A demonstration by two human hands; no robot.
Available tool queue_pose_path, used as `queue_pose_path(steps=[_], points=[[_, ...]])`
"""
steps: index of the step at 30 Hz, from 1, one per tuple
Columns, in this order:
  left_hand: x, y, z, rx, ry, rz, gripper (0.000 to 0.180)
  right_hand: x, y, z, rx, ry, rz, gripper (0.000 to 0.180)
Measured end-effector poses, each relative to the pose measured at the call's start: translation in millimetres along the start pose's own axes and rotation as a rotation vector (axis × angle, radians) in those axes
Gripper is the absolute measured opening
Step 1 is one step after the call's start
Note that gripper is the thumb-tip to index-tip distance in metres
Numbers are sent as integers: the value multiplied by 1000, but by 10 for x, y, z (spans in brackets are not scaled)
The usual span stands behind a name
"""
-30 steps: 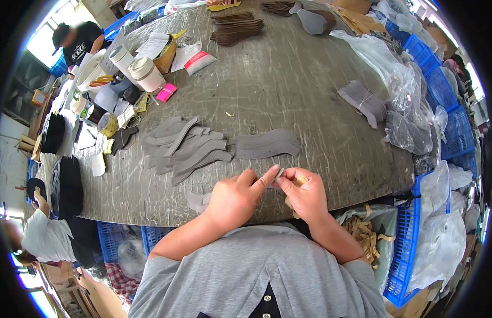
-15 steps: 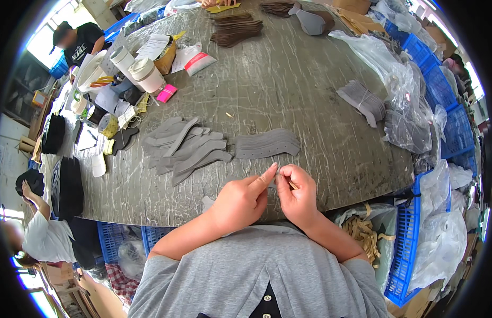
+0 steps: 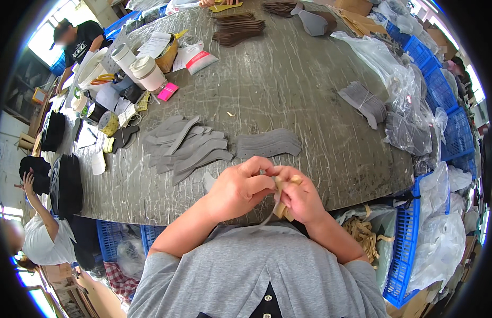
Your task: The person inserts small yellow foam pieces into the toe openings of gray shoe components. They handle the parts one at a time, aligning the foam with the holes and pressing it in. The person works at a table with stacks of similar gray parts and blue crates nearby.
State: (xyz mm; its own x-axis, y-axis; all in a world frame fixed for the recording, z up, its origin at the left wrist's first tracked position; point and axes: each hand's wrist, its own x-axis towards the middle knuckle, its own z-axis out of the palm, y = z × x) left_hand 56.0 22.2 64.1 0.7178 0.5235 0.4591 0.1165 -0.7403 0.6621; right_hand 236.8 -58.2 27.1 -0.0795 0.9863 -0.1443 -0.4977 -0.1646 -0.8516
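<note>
My left hand (image 3: 236, 189) and my right hand (image 3: 300, 197) meet over the near edge of the grey table (image 3: 288, 79). Together they pinch a thin grey shaped piece with a tan backing strip (image 3: 279, 200) that hangs down between them. Just beyond the hands lies a small stack of wavy grey pieces (image 3: 268, 143). To its left is a fanned spread of several long grey pieces (image 3: 187, 146).
Tape rolls (image 3: 147, 71), a pink pad (image 3: 168, 91) and clutter sit at the far left. Brown cut pieces (image 3: 238, 29) lie at the back. A bundled grey stack (image 3: 364, 102) and plastic bags (image 3: 410, 114) are right. Blue crates (image 3: 423, 233) stand beside me. Other people work at left.
My hands have closed together and curled over the piece; the tan strip now hangs lower between them. A person at lower left has raised a hand.
</note>
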Motion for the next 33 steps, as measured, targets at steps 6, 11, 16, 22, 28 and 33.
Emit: queue_pose_path(steps=[6,11,16,22,28,33], points=[[-241,-211,-48,-18,145,-97,19,-378,-208,-945,426,339,-198,7],[-519,-270,-246,-157,77,-746,16,-1919,3,-2875,-145,665,-28,2],[-570,-333,-227,-166,40,-841,14,-3064,617,-3226,-1663,460,955,18],[-553,-298,-199,-114,21,-833,10,-1931,192,-2719,-1141,675,595,22],[-500,-336,-172,-160,-6,-825,9,-507,-122,-925,-571,206,34,15],[-535,-455,-220,-137,-24,-897,9,-27,409,-707,-469,175,28,15]])
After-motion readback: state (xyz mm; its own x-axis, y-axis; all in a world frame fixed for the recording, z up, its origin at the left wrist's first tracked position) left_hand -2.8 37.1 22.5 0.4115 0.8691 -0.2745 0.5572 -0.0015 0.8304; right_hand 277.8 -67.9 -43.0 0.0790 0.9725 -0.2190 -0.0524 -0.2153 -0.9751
